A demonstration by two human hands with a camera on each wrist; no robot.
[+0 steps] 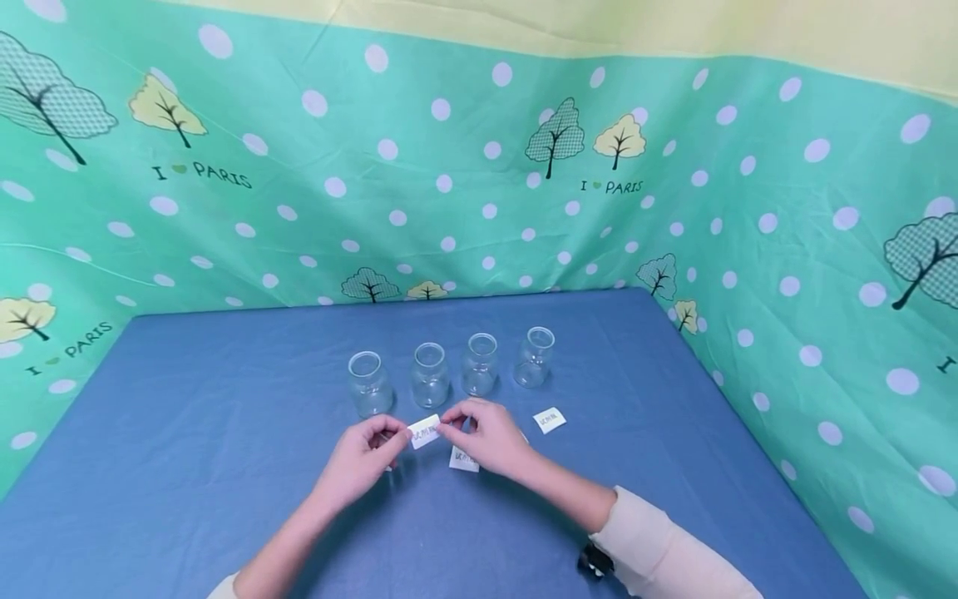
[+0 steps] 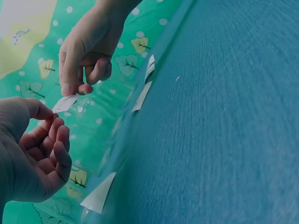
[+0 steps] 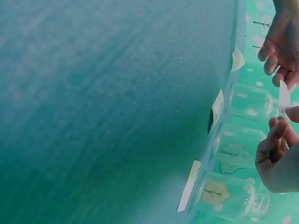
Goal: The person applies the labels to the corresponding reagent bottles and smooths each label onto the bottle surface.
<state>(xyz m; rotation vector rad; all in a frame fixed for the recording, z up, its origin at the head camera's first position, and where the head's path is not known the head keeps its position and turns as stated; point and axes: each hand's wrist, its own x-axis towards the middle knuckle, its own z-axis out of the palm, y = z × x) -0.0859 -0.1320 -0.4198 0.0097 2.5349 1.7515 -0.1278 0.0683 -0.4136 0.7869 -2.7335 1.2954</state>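
Note:
A small white label with handwriting (image 1: pixel 423 432) is stretched between both hands above the table. My left hand (image 1: pixel 361 459) pinches its left end between thumb and finger, and my right hand (image 1: pixel 490 437) pinches the right end. Beneath my right hand another label (image 1: pixel 464 460) lies partly covered. A further label (image 1: pixel 550 420) rests to the right. In the left wrist view a paper piece (image 2: pixel 99 193) lies near my left hand (image 2: pixel 35 154). Behind the hands stand glass jars in a row, the leftmost jar (image 1: pixel 370 386) and the rightmost jar (image 1: pixel 534 358) among them.
The blue table (image 1: pixel 224 399) meets a green dotted curtain (image 1: pixel 449 166) at the back and on the right. A small black object (image 1: pixel 595 561) is by the right sleeve at the front. Two middle jars, one left (image 1: pixel 430 377) and one right (image 1: pixel 480 366), stand upright.

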